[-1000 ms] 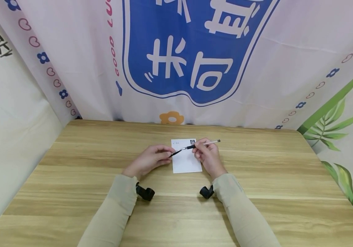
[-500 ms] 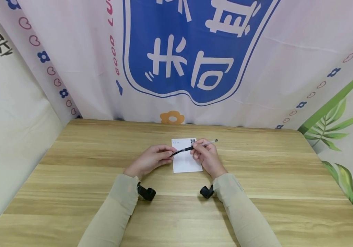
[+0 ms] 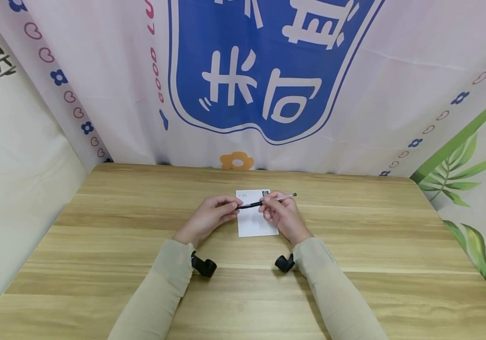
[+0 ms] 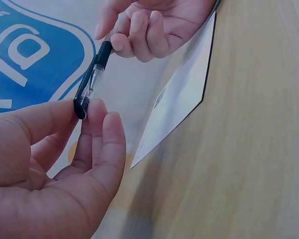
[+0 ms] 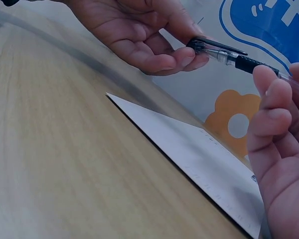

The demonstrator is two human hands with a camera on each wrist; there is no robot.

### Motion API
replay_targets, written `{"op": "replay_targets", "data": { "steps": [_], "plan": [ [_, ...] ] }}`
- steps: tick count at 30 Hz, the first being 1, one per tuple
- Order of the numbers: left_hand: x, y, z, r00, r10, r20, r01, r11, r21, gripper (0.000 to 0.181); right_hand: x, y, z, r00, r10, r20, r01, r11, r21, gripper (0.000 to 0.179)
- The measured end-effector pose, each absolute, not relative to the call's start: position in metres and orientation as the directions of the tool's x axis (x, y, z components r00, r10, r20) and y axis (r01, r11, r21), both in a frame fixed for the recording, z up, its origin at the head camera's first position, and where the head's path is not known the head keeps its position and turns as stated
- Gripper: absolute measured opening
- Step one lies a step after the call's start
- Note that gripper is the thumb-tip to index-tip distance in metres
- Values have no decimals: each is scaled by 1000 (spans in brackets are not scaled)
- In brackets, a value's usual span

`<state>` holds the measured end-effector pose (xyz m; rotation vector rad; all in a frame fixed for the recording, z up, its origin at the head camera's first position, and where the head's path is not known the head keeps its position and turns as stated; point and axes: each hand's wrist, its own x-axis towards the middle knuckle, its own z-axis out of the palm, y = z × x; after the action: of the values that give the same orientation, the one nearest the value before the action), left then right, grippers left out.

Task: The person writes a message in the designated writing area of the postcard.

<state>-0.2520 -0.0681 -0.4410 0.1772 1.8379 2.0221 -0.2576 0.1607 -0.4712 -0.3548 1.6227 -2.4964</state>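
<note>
Between the fingertips and thumb of my left hand [image 3: 210,215] is the black end of a pen cap [image 4: 80,105], its black clip [image 5: 228,46] pointing toward the other hand. My right hand [image 3: 284,215] pinches a gel pen [image 3: 286,197] with a clear barrel and a black grip [image 5: 246,63]. In both wrist views the pen's clear tip section [image 5: 220,56] lies in line with the cap, under the clip. Pen and cap are held above a white notepad [image 3: 257,224], which bears a few small characters and a dark printed picture at its top.
The notepad lies on a wood-grain table [image 3: 353,245]. Behind the table's far edge hangs a printed curtain [image 3: 132,94] with a blue emblem and an orange flower. Black wrist cameras [image 3: 203,267] sit at both sleeve cuffs.
The pen has shifted left toward the cap, and the left hand has raised the cap slightly. Pen and cap, angled apart before, now form nearly one line.
</note>
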Motion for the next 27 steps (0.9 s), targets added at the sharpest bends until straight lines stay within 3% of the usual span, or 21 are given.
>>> {"op": "replay_targets", "data": {
  "steps": [11,27],
  "plan": [
    [-252,-69,-441,-917,359,-173,-217,-84,973,28,-258,159,-471,-968,-230,104,-10,-375,-927,20],
    [-252,-69,-439,-914,359,-191,-254,-136,958,29,-258,162,-473,-960,-243,142,-24,-432,-902,23]
  ]
}}
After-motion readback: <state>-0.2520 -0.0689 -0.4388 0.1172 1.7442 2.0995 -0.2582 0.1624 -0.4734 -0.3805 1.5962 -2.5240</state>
